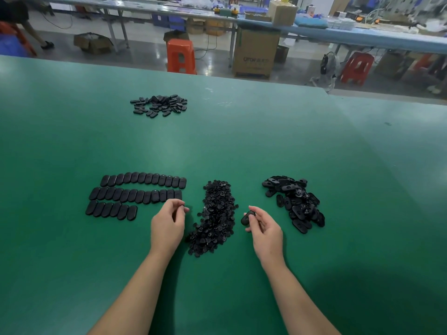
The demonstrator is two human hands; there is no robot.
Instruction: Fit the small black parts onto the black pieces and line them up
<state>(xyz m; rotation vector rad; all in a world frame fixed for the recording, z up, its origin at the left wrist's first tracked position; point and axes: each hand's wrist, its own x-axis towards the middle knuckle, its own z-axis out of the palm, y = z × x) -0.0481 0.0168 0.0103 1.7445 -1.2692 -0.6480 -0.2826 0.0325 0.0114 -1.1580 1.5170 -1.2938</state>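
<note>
A long heap of small black parts (216,217) lies on the green table between my hands. To its right is a pile of black oval pieces (295,201). Three rows of lined-up oval pieces (137,195) lie flat to the left. My left hand (169,223) pinches a small black part (186,209) at its fingertips, just right of the rows' near end. My right hand (262,224) holds one black oval piece (247,218) between thumb and fingers, beside the heap of small parts.
Another pile of black pieces (159,105) lies far back on the green table (242,141). Beyond the table's far edge stand orange stools (181,55), a cardboard box (256,53) and long workbenches. A person's legs (36,32) show at the top left.
</note>
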